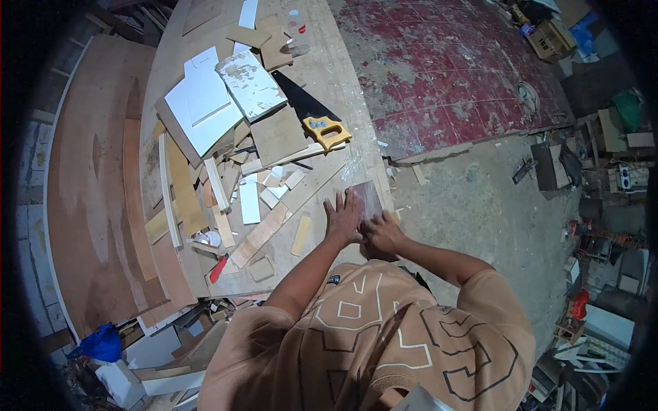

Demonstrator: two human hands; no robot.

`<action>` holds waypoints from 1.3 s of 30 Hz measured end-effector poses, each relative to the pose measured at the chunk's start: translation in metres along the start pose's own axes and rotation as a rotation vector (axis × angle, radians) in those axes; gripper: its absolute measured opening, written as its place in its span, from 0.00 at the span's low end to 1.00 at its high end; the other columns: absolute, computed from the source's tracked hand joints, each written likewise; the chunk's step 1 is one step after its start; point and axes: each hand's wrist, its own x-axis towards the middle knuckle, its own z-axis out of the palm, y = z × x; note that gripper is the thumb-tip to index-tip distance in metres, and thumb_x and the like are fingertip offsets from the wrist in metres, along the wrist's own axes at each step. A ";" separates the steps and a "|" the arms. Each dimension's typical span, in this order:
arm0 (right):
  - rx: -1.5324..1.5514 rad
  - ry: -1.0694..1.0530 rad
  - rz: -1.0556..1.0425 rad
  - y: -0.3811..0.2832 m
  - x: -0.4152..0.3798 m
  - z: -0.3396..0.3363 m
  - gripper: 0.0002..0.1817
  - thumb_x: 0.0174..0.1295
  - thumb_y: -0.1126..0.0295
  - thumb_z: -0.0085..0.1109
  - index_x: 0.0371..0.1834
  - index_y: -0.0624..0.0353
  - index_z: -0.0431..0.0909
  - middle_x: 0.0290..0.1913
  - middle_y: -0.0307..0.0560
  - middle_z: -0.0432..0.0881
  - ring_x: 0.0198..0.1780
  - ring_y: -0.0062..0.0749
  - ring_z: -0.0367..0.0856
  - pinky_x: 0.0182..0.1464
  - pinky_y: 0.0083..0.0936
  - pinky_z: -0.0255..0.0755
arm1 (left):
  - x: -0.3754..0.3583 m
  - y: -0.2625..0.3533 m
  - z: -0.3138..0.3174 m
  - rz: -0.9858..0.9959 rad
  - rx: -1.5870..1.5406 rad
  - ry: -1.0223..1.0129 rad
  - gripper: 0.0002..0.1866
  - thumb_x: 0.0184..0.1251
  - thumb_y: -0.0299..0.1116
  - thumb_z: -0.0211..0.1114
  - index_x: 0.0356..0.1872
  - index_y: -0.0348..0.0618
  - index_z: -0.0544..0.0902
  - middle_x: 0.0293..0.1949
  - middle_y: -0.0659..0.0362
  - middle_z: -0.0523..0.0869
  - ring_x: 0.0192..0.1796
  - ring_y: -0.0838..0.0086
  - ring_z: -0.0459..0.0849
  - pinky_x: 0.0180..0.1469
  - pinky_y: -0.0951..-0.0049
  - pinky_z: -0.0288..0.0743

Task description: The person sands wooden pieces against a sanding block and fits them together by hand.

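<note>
The left hand (343,216) rests, fingers spread, on the brown board (371,196) at the table's (325,61) three-o'clock edge; the right hand (385,231) curls beside it, whether gripping I cannot tell. The board seems stiff, light, best held by edges. Toward eleven o'clock: a clear bottle (295,25), contents uncertain.

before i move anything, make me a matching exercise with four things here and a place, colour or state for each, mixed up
Things:
1. saw
2. small board
3. bottle
4. tiled floor

Descriptions:
A. see-through
B. red and scuffed
C. yellow and black
D. touched by the left hand

Pairs: 1-C, 2-D, 3-A, 4-B
</note>
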 end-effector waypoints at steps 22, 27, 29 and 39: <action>-0.115 0.130 0.141 0.046 0.045 -0.008 0.11 0.58 0.65 0.52 0.33 0.55 0.85 0.50 0.44 0.79 0.52 0.46 0.74 0.53 0.54 0.62 | -0.006 0.003 -0.007 0.000 -0.019 0.019 0.74 0.29 0.62 0.80 0.76 0.36 0.44 0.78 0.43 0.40 0.77 0.38 0.44 0.68 0.24 0.39; -0.195 0.122 0.436 0.053 0.074 -0.011 0.13 0.59 0.65 0.50 0.41 0.56 0.83 0.50 0.46 0.79 0.51 0.48 0.75 0.54 0.55 0.62 | -0.008 0.007 -0.006 -0.008 -0.009 0.016 0.74 0.30 0.61 0.80 0.76 0.36 0.43 0.78 0.43 0.39 0.77 0.39 0.43 0.69 0.25 0.38; -0.157 0.114 0.400 0.039 0.069 -0.006 0.15 0.60 0.64 0.50 0.44 0.57 0.82 0.51 0.47 0.79 0.50 0.49 0.76 0.54 0.55 0.62 | -0.006 0.004 -0.005 -0.015 -0.036 0.039 0.74 0.30 0.61 0.80 0.76 0.36 0.43 0.78 0.44 0.39 0.78 0.40 0.42 0.69 0.25 0.38; -0.182 0.045 0.325 0.054 0.045 -0.001 0.13 0.57 0.66 0.51 0.38 0.58 0.83 0.44 0.50 0.81 0.48 0.48 0.77 0.50 0.51 0.63 | -0.010 0.005 -0.012 -0.014 -0.050 -0.002 0.72 0.31 0.60 0.80 0.76 0.36 0.45 0.78 0.44 0.39 0.78 0.40 0.41 0.70 0.26 0.36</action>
